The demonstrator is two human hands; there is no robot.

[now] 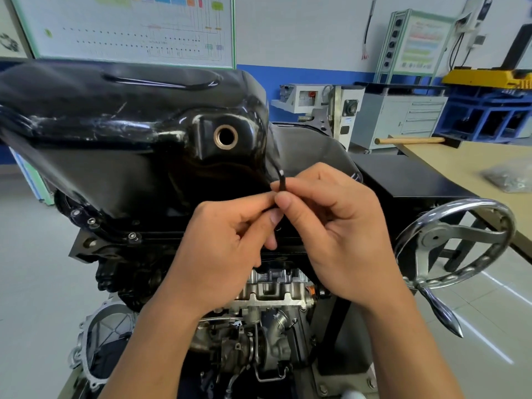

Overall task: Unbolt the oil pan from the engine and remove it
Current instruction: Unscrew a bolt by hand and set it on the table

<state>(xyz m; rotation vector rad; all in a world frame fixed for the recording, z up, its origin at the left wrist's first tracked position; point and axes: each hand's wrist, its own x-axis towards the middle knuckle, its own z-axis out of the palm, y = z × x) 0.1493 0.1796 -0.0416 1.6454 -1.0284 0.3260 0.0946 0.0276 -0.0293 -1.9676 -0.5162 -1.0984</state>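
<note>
The oil pan (115, 133), glossy black, sits on top of the upturned engine (273, 298) and fills the left and middle of your view. Behind its left half hangs a wall chart (129, 27) whose print is too small to read. On the pan's lower left flange you can see three flange bolts (91, 221) seated in a row. On the pan's side wall facing you, the drain hole (225, 136) stands open, showing a brass-coloured ring. Just below and right of that hole, your left hand (227, 249) pinches the lower end of a slim dark piece (281, 184) between thumb and forefinger. Your right hand (339, 226) pinches the same piece beside it, fingertips touching. What the piece is, you cannot tell. Right of the pan stands a chrome handwheel (454, 243), and beyond it a bench (475, 159) carrying a wooden handle (408, 140).
</note>
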